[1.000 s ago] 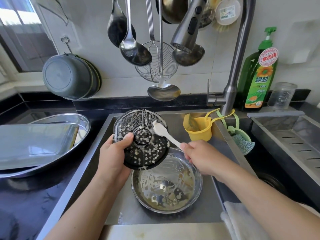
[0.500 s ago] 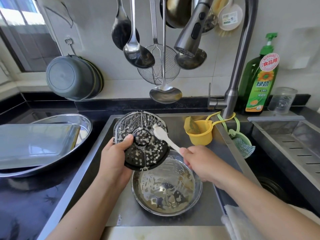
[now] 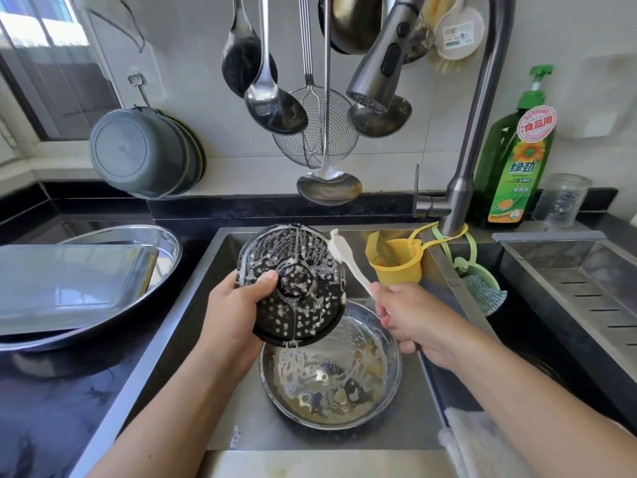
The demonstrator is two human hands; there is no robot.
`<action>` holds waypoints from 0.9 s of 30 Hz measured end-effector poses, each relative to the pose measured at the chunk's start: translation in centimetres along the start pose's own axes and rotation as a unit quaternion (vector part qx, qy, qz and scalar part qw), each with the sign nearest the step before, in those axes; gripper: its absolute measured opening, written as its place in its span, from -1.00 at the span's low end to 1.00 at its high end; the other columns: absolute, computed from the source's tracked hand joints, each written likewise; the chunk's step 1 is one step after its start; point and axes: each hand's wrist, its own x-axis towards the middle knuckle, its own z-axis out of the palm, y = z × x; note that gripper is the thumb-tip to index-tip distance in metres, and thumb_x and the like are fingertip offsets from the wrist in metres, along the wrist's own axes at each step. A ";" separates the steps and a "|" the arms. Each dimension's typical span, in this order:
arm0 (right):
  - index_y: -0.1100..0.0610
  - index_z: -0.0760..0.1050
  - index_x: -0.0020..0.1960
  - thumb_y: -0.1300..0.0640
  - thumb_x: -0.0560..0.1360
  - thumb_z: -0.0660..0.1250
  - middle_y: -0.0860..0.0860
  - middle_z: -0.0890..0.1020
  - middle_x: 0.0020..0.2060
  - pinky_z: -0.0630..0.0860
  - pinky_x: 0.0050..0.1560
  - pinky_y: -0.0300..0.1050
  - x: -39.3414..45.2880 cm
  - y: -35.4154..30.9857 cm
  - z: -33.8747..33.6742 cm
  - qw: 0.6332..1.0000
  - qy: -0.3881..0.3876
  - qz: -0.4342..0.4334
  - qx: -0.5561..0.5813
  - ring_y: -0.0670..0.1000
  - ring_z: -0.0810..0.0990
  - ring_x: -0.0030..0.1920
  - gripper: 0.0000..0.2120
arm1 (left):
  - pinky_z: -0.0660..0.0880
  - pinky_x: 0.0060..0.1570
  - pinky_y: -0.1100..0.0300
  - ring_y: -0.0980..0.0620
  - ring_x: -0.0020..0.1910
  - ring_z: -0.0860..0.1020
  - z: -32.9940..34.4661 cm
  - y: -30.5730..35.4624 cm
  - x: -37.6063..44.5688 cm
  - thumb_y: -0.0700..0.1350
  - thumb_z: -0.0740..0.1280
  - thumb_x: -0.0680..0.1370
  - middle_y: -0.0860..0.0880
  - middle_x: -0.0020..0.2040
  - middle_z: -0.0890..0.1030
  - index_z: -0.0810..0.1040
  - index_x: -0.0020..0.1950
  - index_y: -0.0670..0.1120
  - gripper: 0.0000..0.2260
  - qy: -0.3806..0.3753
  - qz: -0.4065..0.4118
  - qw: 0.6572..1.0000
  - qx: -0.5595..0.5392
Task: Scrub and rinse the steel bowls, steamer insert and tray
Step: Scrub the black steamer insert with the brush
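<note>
Between both hands, the steamer insert (image 3: pixel 293 288) is tilting over the sink w/ a steel bowl (image 3: pixel 331 370) just below; left hand (image 3: pixel 238 305) is gripping its left rim. Right hand (image 3: pixel 410 315) is holding the brush (image 3: pixel 348 263), handle slanting up-left, bristles touching the insert's upper-right edge.

Daylight from a window (image 3: pixel 51 74) at left falls on the white tiled wall (image 3: pixel 431 160) above a black countertop (image 3: pixel 51 391).

Light: daylight is coming from the window (image 3: pixel 44 63), upper left.
Glare: the tray (image 3: pixel 69 284) is shining.
Edges: lines are bending.
</note>
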 end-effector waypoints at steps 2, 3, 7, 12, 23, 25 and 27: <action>0.10 0.41 -0.22 -0.11 0.69 0.15 -0.04 0.34 -0.46 0.19 -0.56 -0.23 -0.2 0.1 0.0 1.000 -0.003 0.001 -0.005 -0.07 0.23 -0.53 -0.60 | 0.60 0.15 -0.17 -0.23 0.11 0.71 0.1 0.1 -0.2 -0.36 0.28 0.63 -0.24 0.12 0.72 0.58 0.29 -0.24 -0.75 -0.002 0.002 1.000 0.007; 0.10 0.42 -0.23 -0.11 0.69 0.15 -0.05 0.35 -0.47 0.19 -0.56 -0.23 -0.4 0.3 0.0 1.000 -0.010 0.003 -0.014 -0.07 0.24 -0.53 -0.60 | 0.61 0.15 -0.17 -0.23 0.11 0.71 -0.1 0.2 -0.1 -0.36 0.28 0.63 -0.24 0.12 0.72 0.57 0.29 -0.23 -0.75 0.005 0.004 1.000 -0.003; 0.07 0.44 -0.26 -0.13 0.67 0.17 -0.07 0.37 -0.47 0.21 -0.53 -0.24 -1.1 0.6 0.8 0.997 -0.053 -0.004 -0.063 -0.08 0.26 -0.50 -0.59 | 0.60 0.17 -0.21 -0.24 0.12 0.71 -0.6 0.3 0.3 -0.35 0.29 0.63 -0.24 0.14 0.72 0.56 0.31 -0.23 -0.74 0.029 0.007 0.999 -0.028; 0.09 0.43 -0.25 -0.11 0.68 0.15 -0.05 0.36 -0.46 0.22 -0.51 -0.21 -1.0 -0.2 0.7 0.998 -0.020 -0.026 -0.055 -0.05 0.27 -0.47 -0.58 | 0.62 0.15 -0.16 -0.24 0.11 0.71 0.5 -0.4 -0.5 -0.35 0.29 0.64 -0.25 0.12 0.72 0.58 0.28 -0.24 -0.77 -0.004 -0.011 1.000 0.006; 0.08 0.45 -0.23 -0.14 0.69 0.12 0.05 0.44 -0.32 0.28 -0.40 -0.16 -1.2 -0.2 0.7 0.988 -0.030 -0.040 -0.147 0.02 0.36 -0.36 -0.57 | 0.54 0.27 -0.28 -0.25 0.14 0.70 -0.1 -0.1 0.1 -0.35 0.27 0.64 -0.25 0.14 0.71 0.56 0.31 -0.24 -0.75 0.026 -0.003 0.999 -0.044; 0.08 0.45 -0.24 -0.15 0.69 0.12 0.05 0.45 -0.32 0.29 -0.42 -0.16 -1.2 -0.3 0.8 0.987 -0.032 -0.039 -0.155 0.03 0.36 -0.36 -0.57 | 0.54 0.28 -0.28 -0.25 0.14 0.70 -0.2 -0.1 0.2 -0.34 0.27 0.64 -0.25 0.15 0.71 0.55 0.32 -0.24 -0.75 0.028 -0.001 0.999 -0.043; 0.09 0.45 -0.24 -0.13 0.69 0.12 0.04 0.44 -0.34 0.30 -0.38 -0.12 -0.9 -0.6 0.2 0.990 0.003 -0.033 -0.135 0.03 0.37 -0.35 -0.56 | 0.54 0.28 -0.27 -0.25 0.14 0.70 -0.1 -0.2 0.2 -0.33 0.26 0.65 -0.25 0.15 0.71 0.55 0.32 -0.25 -0.75 0.029 -0.001 0.999 -0.038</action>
